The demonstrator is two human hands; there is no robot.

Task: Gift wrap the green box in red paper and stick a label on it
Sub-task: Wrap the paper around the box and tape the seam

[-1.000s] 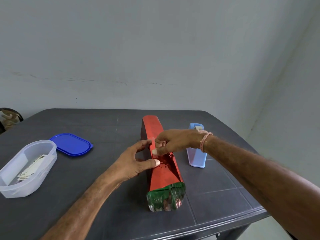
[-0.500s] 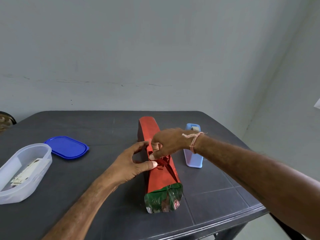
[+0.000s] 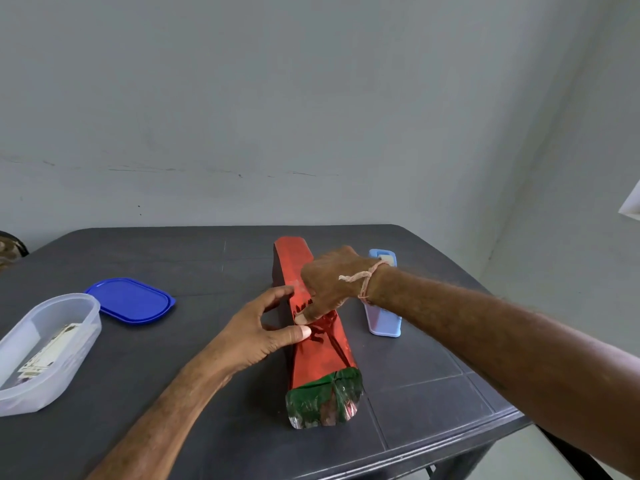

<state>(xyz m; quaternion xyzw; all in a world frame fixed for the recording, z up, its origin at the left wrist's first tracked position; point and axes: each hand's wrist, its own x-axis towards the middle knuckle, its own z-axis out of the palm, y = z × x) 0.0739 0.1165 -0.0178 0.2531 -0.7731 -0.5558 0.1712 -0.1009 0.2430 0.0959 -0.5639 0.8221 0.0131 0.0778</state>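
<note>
A long box wrapped in shiny red paper (image 3: 325, 355) lies lengthwise on the dark table (image 3: 173, 393). Its near end (image 3: 323, 398) shows green through crumpled foil. My left hand (image 3: 256, 334) braces the box's left side, with its thumb pressing the paper on top and its forefinger touching the top edge. My right hand (image 3: 329, 282) reaches over the box from the right and presses down on its top, thumb tip on the paper. A pale patch of tape (image 3: 298, 285) shows on the red paper just left of that hand. No label is seen on the box.
A light blue tape dispenser (image 3: 384, 320) stands right of the box, partly behind my right wrist. A clear plastic tub (image 3: 52, 303) with paper slips sits at the left edge, with its blue lid (image 3: 130, 299) beside it. The table's front edge and right corner are close.
My right hand has gone from pinching at the top seam to pressing flat on the box. The left hand has stayed in place. The camera shifted slightly.
</note>
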